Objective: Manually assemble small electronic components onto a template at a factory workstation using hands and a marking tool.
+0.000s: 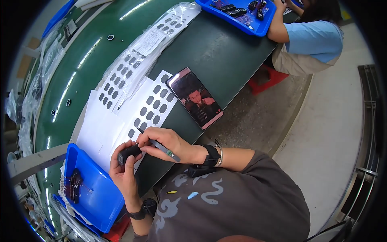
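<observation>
My left hand point(124, 171) is closed around a small black casing point(130, 153) with rounded ends, above the edge of the white paper. Touching the casing's far end are the fingers of my right hand point(171, 144), which pinch a slim grey pair of tweezers point(165, 150) with a green mark near its wide end. Just beyond both hands lies a white sheet of dark oval stickers point(150, 107). A phone point(196, 99) playing a video partly overlaps that sheet's right edge. Whether a sticker is between my fingers is hidden.
A blue tray point(100, 201) holding dark wired parts point(73, 185) stands at my left. More sticker sheets in clear plastic point(133, 60) stretch away along the table. Another blue tray point(258, 28) of black parts is at the far end, beside a seated person point(312, 42). Small rings point(110, 37) dot the green surface.
</observation>
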Motion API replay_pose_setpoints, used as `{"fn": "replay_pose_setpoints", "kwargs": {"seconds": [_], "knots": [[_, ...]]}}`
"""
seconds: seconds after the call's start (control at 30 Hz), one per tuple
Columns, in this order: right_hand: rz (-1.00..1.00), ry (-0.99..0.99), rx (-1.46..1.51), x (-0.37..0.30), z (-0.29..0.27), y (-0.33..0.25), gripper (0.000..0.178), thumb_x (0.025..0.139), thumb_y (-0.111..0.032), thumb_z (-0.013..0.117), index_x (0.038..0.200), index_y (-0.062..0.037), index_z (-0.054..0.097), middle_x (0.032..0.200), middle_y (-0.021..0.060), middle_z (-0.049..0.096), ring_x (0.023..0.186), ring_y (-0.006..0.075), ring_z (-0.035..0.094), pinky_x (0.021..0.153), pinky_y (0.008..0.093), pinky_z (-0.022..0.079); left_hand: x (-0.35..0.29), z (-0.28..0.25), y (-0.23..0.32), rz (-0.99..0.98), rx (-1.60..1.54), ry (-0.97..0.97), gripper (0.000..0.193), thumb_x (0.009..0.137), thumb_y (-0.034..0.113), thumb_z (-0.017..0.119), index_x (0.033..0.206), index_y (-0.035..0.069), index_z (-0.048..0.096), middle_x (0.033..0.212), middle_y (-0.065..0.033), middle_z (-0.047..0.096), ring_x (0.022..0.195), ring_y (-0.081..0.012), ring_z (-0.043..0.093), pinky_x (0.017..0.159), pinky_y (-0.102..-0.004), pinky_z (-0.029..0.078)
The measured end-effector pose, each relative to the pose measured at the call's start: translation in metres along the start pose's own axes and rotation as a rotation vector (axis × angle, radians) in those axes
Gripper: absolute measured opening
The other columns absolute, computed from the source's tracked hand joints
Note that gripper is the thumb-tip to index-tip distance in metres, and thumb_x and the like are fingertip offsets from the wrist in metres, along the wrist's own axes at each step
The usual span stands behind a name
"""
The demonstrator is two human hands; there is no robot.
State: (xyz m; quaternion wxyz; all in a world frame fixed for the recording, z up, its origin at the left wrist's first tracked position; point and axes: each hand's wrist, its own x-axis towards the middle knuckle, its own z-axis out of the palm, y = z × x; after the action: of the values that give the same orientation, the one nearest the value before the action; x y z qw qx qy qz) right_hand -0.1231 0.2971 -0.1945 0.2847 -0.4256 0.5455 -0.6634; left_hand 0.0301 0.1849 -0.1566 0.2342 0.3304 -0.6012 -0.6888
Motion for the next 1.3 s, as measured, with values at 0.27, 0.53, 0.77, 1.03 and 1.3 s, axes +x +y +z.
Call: {"fn": "replay_pose_setpoints", "kwargs": {"seconds": [0.27, 0.53, 0.77, 1.03, 1.3], "knots": [[0.088, -0.043, 0.048, 0.000, 0.000, -0.009, 0.015, 0.092, -0.006, 0.067, 0.106, -0.0030, 0.062, 0.091, 0.0076, 0.064, 0.082, 0.0203, 0.065, 0.074, 0.0309, 0.051, -0.001, -0.012, -0.006, -0.047, 0.056, 0.030, 0.039, 0.094, -0.002, 0.064, 0.132, -0.005, 0.058, 0.127, -0.0188, 0.064, 0.113, -0.0274, 0.066, 0.092, -0.0347, 0.058], [0.033, 0.015, -0.277, 0.001, -0.041, -0.013, 0.033, 0.098, -0.020, 0.066, 0.125, -0.0014, 0.060, 0.098, 0.0032, 0.059, 0.089, 0.0110, 0.057, 0.080, 0.0242, 0.046, 0.006, -0.007, -0.013, 0.188, 0.592, 0.072, 0.036, 0.092, -0.001, 0.069, 0.128, -0.001, 0.064, 0.125, -0.0114, 0.068, 0.111, -0.0171, 0.066, 0.090, -0.0275, 0.054], [0.096, -0.046, -0.432, 0.010, -0.017, -0.013, 0.026, 0.093, -0.006, 0.068, 0.119, -0.0017, 0.066, 0.096, 0.0035, 0.062, 0.087, 0.0097, 0.057, 0.080, 0.0237, 0.046, 0.003, -0.007, -0.026, 0.108, 0.092, 0.211, 0.042, 0.088, -0.001, 0.073, 0.129, 0.005, 0.066, 0.124, -0.0124, 0.069, 0.108, -0.0178, 0.066, 0.087, -0.0283, 0.055], [0.220, -0.024, -0.229, 0.019, -0.015, -0.018, 0.016, 0.095, -0.010, 0.068, 0.108, 0.0000, 0.070, 0.092, 0.0028, 0.065, 0.084, 0.0077, 0.057, 0.074, 0.0223, 0.045, -0.005, -0.018, -0.007, 0.044, 0.498, 0.075, 0.042, 0.088, 0.000, 0.074, 0.128, 0.004, 0.065, 0.118, -0.0121, 0.071, 0.102, -0.0154, 0.069, 0.084, -0.0274, 0.055], [0.320, 0.015, -0.298, 0.063, 0.010, 0.003, 0.020, 0.096, -0.021, 0.071, 0.089, -0.0039, 0.065, 0.071, -0.0007, 0.064, 0.066, 0.0040, 0.055, 0.060, 0.0210, 0.041, -0.003, -0.014, -0.031, 0.248, 0.232, 0.216, 0.043, 0.084, 0.004, 0.078, 0.125, 0.005, 0.068, 0.109, -0.0124, 0.073, 0.093, -0.0173, 0.072, 0.076, -0.0277, 0.056]]}}
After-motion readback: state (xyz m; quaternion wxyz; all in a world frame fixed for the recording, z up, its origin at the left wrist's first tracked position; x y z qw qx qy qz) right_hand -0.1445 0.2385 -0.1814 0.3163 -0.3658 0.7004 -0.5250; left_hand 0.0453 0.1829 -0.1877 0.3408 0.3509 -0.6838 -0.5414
